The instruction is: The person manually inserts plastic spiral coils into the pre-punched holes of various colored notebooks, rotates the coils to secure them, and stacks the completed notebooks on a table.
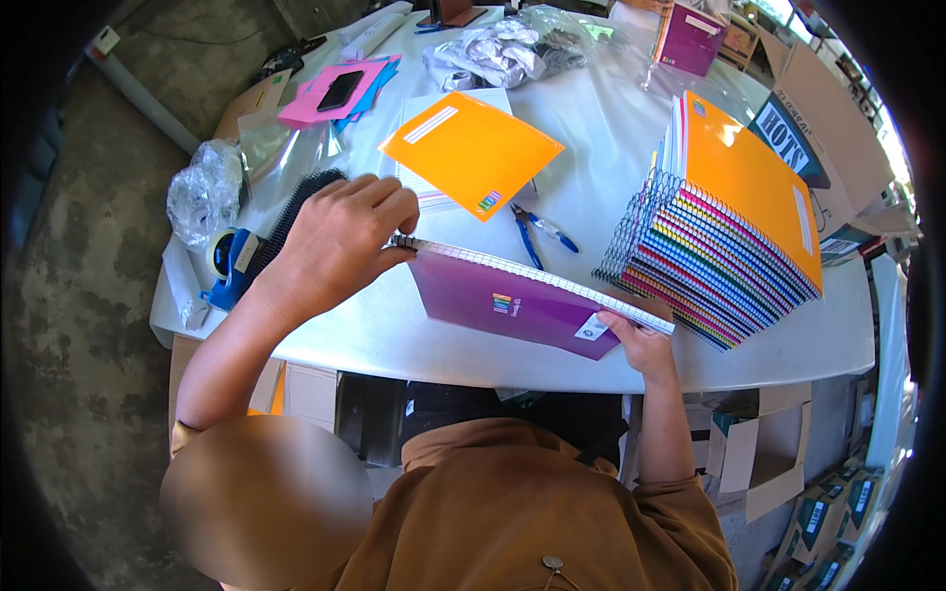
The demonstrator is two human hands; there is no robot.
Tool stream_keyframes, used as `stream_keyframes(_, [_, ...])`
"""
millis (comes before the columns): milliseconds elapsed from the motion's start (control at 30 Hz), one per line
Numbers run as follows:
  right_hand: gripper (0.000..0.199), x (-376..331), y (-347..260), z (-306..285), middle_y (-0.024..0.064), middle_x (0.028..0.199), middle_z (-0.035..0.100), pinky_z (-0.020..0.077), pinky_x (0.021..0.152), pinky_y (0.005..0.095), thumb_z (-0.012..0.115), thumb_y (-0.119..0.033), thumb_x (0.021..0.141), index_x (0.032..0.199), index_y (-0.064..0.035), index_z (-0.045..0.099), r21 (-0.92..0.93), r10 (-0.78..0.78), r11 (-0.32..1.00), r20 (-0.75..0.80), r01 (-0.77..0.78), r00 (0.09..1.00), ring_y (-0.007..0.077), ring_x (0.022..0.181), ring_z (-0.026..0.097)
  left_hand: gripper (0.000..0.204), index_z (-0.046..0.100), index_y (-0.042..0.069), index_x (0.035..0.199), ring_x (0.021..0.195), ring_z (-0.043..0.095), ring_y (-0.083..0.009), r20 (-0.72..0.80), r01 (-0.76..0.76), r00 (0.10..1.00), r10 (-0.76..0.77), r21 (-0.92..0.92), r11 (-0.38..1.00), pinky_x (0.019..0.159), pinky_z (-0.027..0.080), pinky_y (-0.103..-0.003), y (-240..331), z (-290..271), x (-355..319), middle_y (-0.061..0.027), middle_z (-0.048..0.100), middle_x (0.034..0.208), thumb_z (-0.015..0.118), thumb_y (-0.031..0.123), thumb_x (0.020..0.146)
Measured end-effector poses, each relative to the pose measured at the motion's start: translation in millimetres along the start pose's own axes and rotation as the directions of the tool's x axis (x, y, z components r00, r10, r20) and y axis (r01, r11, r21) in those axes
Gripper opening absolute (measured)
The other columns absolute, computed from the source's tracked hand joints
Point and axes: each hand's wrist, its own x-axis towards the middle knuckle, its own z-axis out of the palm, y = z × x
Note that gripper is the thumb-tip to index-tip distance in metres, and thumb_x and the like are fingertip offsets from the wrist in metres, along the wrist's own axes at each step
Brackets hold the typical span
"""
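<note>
A purple-covered notebook [463, 295] is held tilted over the near part of the table, its punched edge of white pages facing up. My right hand [642, 345] grips its right end, thumb on the cover near a white label. At its left end, the fingers of my left hand [345, 231] pinch a short dark spiral coil [401, 240] at the corner of the punched edge. How far the coil runs through the holes is hard to see. Behind my left wrist lie black spiral coils [307, 192], partly hidden by the hand.
An orange cover [483, 148] lies on papers ahead, pliers [537, 236] beside it. At right stands a tall stack of spiral notebooks [729, 227]. A blue tape dispenser [232, 271] sits left; a phone [341, 91] rests on coloured sheets. Open cardboard boxes [764, 448] stand below right.
</note>
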Motion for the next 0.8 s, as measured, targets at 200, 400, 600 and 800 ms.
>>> stream_keyframes(200, [0.026,3.8,-6.1,0.8,0.0153,0.098,0.067,0.0510,0.073,0.0251,0.061,0.000,0.078,0.104,0.0011,0.065,-0.024,-0.081,0.996,0.101,0.084,0.992,0.0189,0.082,0.067,0.028,0.057,0.005,0.094,0.093,0.056,-0.0276,-0.088,0.005,0.996,-0.005,0.000,1.000,0.083,0.044,-0.039,-1.6,4.2,-1.9,-0.0083,0.060,0.094,0.072,0.010,0.070])
stream_keyframes(400, [0.028,1.8,-3.0,5.0,0.0177,0.103,0.065,0.0510,0.081,0.0288,0.060,0.000,0.077,0.105,0.0015,0.064,-0.013,-0.152,0.988,0.091,0.154,0.984,0.0247,0.090,0.067,0.027,0.057,0.007,0.086,0.090,0.056,-0.0258,-0.198,-0.201,0.958,0.206,0.045,0.978,0.082,0.040,-0.036,-6.2,20.4,-2.2,-0.0075,0.058,0.088,0.075,0.014,0.067])
stream_keyframes(600, [0.028,-6.2,-3.9,15.1,0.0196,0.101,0.065,0.0514,0.081,0.0302,0.063,-0.010,0.078,0.103,0.0027,0.065,0.031,-0.272,0.962,0.041,0.271,0.961,0.0276,0.091,0.066,0.075,0.049,0.009,0.122,0.126,0.027,-0.0434,-0.641,0.064,0.767,0.031,0.125,0.990,0.101,0.012,-0.058,-1.1,121.4,6.1,-0.0213,0.039,0.132,0.057,0.062,0.070])
stream_keyframes(800, [0.029,-8.8,-6.9,26.0,0.0179,0.101,0.066,0.0519,0.079,0.0289,0.067,-0.004,0.072,0.100,0.0003,0.067,-0.043,-0.322,0.945,0.061,0.325,0.945,0.0253,0.089,0.067,0.110,0.025,0.002,0.139,0.135,-0.002,-0.0464,-0.816,0.010,0.430,0.388,0.434,0.901,0.100,-0.008,-0.067,-39.5,164.1,4.3,-0.0315,0.011,0.144,0.032,0.085,0.067])
